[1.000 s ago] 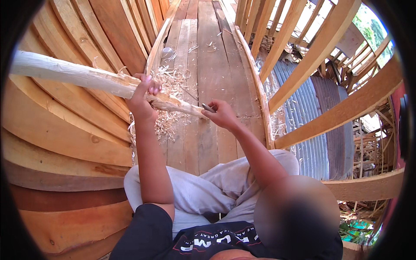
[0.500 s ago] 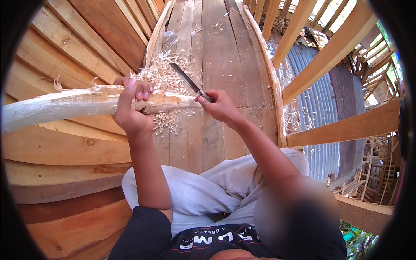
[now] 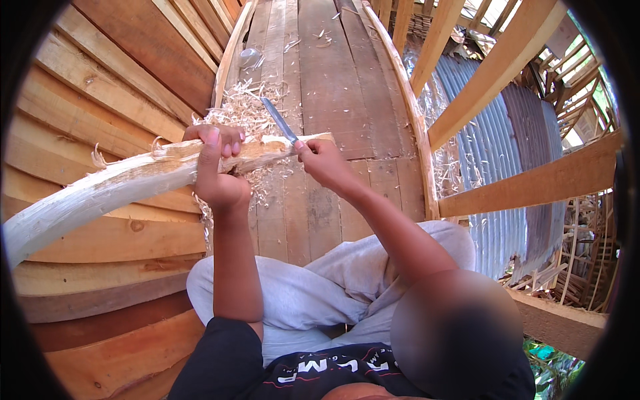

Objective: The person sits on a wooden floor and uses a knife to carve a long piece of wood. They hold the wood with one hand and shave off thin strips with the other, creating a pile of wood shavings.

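Note:
A long, pale, peeled wooden pole (image 3: 110, 190) slants across from the lower left to the middle, with curls of wood standing up along its upper edge. My left hand (image 3: 223, 179) is closed around it, thumb on the near side and fingertips over the top. Farther right, close to the pole's end, my right hand (image 3: 325, 165) grips a knife (image 3: 280, 121). Its straight metal blade points up and to the left, away from me. Most of the handle is hidden in my fist. The blade's lower part overlaps the pole; whether it touches the wood I cannot tell.
Wood shavings (image 3: 250, 107) lie heaped on the plank floor (image 3: 340, 93) beyond the pole. A clear cup-like container (image 3: 250, 59) is farther off. Stacked boards (image 3: 127, 233) line the left side. Wooden rails (image 3: 533, 177) stand at right, above corrugated metal sheeting (image 3: 497, 147).
The pole has tilted, its left part lower and its right end higher. My left hand sits slightly farther right in view. My right hand and the knife have shifted a little left and turned.

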`<control>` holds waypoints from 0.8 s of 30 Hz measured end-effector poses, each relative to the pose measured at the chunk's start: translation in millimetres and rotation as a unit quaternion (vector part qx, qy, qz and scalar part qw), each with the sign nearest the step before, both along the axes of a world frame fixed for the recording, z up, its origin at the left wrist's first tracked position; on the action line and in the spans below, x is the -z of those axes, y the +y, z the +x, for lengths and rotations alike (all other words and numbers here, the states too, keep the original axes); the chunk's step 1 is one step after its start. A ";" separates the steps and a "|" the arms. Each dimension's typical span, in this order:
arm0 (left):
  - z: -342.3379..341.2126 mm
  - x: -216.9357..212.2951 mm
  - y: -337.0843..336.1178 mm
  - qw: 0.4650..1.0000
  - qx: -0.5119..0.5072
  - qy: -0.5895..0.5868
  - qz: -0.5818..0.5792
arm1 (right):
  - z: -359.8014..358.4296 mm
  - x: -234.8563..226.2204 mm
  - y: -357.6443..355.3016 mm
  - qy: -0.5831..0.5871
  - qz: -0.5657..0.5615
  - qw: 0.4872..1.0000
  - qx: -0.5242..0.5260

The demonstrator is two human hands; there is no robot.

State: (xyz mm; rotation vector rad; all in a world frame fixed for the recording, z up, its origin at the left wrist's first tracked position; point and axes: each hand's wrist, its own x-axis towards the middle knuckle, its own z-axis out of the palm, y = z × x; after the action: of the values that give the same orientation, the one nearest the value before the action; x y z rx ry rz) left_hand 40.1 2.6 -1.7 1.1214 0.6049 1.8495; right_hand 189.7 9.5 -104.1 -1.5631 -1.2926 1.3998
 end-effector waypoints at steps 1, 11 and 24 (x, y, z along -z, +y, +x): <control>-3.7 0.8 2.1 1.000 0.016 0.005 0.014 | 5.0 0.9 3.0 0.013 -0.013 1.000 0.002; -5.2 25.1 9.2 0.994 0.098 -0.039 0.035 | 17.3 -24.6 0.4 0.224 -0.218 0.946 0.088; -37.2 -4.9 5.1 0.990 0.069 0.041 0.113 | 66.4 -6.4 28.9 0.377 -0.138 0.865 0.302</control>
State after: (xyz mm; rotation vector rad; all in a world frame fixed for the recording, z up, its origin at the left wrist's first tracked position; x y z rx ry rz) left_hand 2.9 7.7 3.3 1.3593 0.3605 1.7910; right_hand 256.1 38.4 -97.7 -1.2079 -0.1133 1.5527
